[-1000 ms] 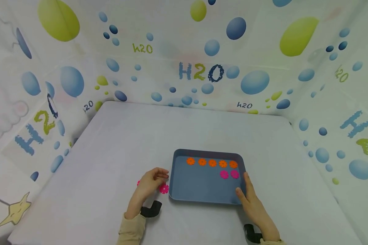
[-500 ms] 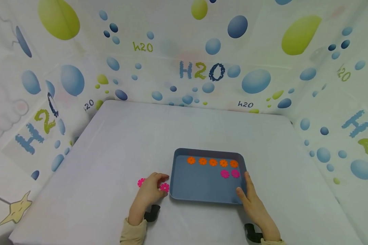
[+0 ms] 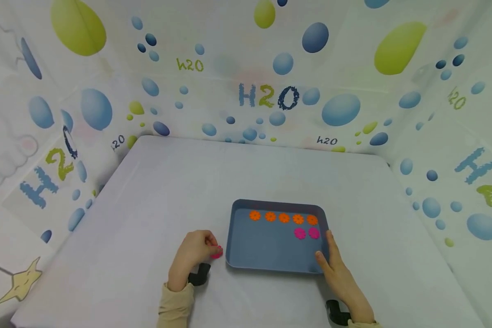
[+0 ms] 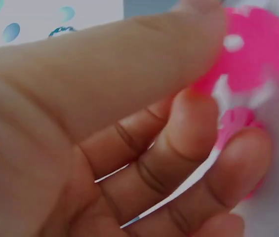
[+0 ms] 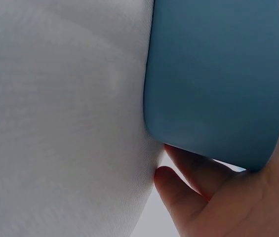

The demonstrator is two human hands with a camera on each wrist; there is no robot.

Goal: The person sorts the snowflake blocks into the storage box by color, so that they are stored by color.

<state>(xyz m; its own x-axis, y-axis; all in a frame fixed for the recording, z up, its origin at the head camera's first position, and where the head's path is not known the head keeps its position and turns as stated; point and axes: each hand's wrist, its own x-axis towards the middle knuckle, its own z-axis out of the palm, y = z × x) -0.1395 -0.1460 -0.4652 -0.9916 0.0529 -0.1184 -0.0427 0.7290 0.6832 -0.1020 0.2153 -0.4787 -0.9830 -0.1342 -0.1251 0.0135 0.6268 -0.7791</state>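
Observation:
At the left of the grey-blue tray (image 3: 266,250), my left hand (image 3: 196,250) pinches a pink flower-shaped disc (image 3: 217,253) between thumb and fingers. The left wrist view shows this disc (image 4: 262,47) close up, with a second pink flower disc (image 4: 238,118) on the cloth behind the fingertips; my hand hides that one in the head view. My right hand (image 3: 342,273) holds the tray's right side near the front corner, thumb over the rim and fingers along the outer wall. Inside the tray lie several orange flower discs (image 3: 284,218) in a row and two pink ones (image 3: 299,233) below its right end.
A white cloth (image 3: 180,182) covers the table under the tray. Behind and beside it hang white curtains (image 3: 229,45) printed with blue and green drops. A black wrist mount (image 3: 199,275) sits by the left hand, another (image 3: 338,313) by the right.
My left hand's thumb and fingers have come together on the near pink disc, and it has shifted slightly left. The other loose disc has gone behind the hand. Right hand and tray stay put.

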